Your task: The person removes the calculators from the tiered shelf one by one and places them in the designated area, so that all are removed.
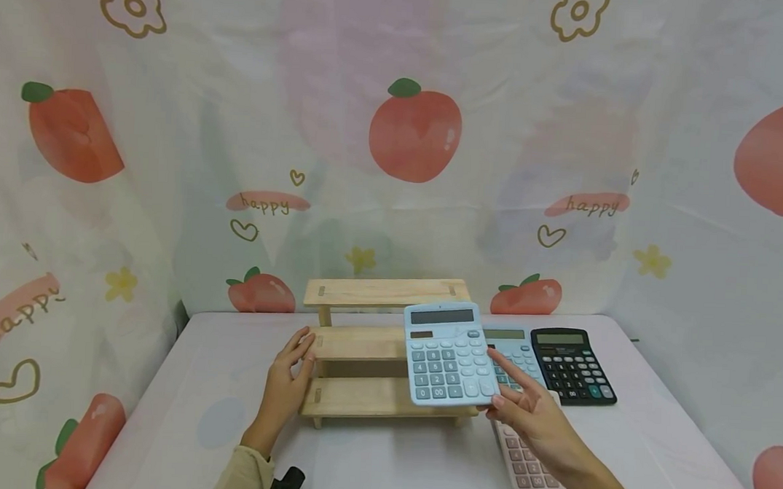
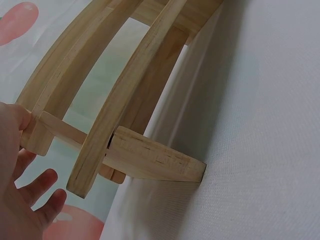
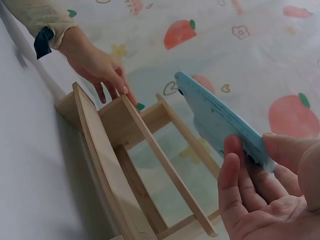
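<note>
A three-tier wooden shelf [image 1: 365, 398] stands on the table. The left hand [image 1: 283, 386] holds the left end of its middle board; in the left wrist view the thumb and a finger meet that board end [image 2: 37, 137] while other fingers hang free. A light blue calculator [image 1: 444, 356] is raised in front of the shelf's right part, keys facing the head camera. The right hand [image 1: 540, 420] pinches its lower right corner, index finger along the right edge. The right wrist view shows the calculator [image 3: 220, 117] edge-on, thumb on one face and fingers on the other.
Right of the shelf lie another blue calculator [image 1: 508, 334], partly hidden, a black calculator [image 1: 573, 365] and a pink calculator [image 1: 533, 466] under the right hand. A printed cloth backdrop [image 1: 412, 231] stands behind the white table [image 1: 368, 470].
</note>
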Demonstrator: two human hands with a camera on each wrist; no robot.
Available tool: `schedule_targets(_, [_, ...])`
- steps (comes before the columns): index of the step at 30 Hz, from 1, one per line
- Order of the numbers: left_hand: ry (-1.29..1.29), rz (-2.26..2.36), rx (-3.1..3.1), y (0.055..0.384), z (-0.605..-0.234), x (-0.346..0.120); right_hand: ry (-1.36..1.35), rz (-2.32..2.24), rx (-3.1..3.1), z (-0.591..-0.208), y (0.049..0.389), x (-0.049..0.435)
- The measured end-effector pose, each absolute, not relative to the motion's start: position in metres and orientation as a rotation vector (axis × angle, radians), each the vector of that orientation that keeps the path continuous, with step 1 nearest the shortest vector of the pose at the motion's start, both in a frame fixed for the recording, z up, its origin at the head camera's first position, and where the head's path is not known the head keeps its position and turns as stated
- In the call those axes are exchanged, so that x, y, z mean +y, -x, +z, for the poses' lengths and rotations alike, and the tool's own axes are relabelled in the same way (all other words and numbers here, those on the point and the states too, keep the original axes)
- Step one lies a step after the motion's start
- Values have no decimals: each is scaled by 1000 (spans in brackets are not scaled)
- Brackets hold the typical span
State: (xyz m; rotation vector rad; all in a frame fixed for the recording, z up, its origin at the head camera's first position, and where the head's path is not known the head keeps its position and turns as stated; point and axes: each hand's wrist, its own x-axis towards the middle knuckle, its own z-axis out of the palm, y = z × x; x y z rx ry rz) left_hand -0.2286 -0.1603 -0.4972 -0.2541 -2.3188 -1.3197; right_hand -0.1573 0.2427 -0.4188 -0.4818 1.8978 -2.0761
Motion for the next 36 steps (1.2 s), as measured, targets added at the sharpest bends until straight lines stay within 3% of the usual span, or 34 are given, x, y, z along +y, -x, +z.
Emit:
schedule_targets(23, [260, -1315, -2320, 229, -499, -161, 514, -2152, 1830, -428, 147, 274])
schedule_targets(36, [268, -1316, -2309, 230, -500, -161, 160, -1998, 2091, -429, 142, 290])
